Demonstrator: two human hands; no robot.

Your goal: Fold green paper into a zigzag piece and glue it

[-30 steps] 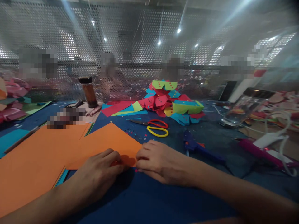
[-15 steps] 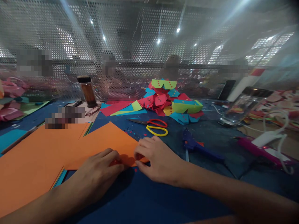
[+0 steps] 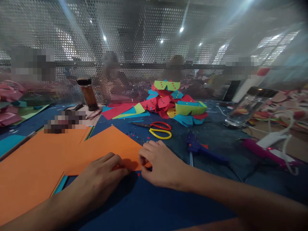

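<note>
A sheet of orange paper [image 3: 109, 142] lies on the blue table with one corner pointing away from me. My left hand [image 3: 107, 173] has its fingers curled on the sheet's near edge. At the sheet's right corner, my right hand [image 3: 161, 163] pinches the edge between thumb and fingers. Just beyond that hand rest scissors [image 3: 160, 130] with one red and one yellow handle. A blue glue gun [image 3: 204, 149] lies to the right of it. Left of the sheet is a stack of larger orange paper [image 3: 29, 173], with other colours showing at its edges.
Folded colourful paper pieces [image 3: 166, 99] are heaped at the back middle. A dark jar [image 3: 88, 94] stands at the back left, and a clear bottle [image 3: 249, 107] at the right. Beside the bottle lies a pink glue gun [image 3: 267, 152] with a white cable. A perforated metal screen [image 3: 137, 41] borders the table.
The view has shifted slightly. Both hands stay at the orange sheet's near edge, with almost no movement in the fingers.
</note>
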